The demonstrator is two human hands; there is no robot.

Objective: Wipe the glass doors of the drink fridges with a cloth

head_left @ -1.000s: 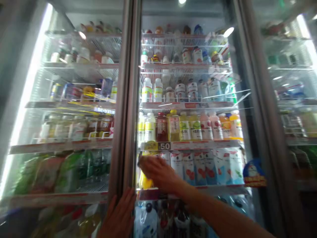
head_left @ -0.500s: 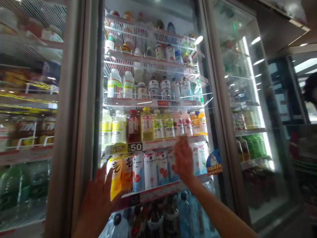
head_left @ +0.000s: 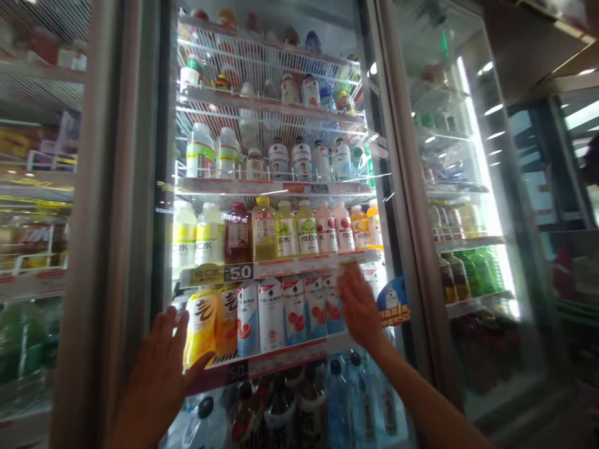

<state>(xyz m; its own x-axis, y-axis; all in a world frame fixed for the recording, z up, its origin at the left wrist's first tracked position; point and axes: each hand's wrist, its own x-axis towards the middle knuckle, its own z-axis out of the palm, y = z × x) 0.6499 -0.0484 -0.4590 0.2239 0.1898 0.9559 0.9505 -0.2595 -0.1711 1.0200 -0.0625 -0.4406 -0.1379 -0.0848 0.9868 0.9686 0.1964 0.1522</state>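
Observation:
I face a lit drinks fridge with wire shelves full of bottles. My left hand lies flat and open against the edge of the door frame, just left of a yellow bottle. My right hand reaches into the open compartment with fingers stretched out, touching the white-and-blue bottles at the right end of the second-lowest shelf, under the price strip. It holds nothing that I can see.
A closed glass fridge door stands to the left and another glass-fronted compartment to the right. Dark and blue bottles fill the lowest shelf. A round blue sticker sits by the right door post.
My view has swung to the right. My right hand moved from the yellow bottle at the shelf's left end to its right end. My left hand slid a little down the frame.

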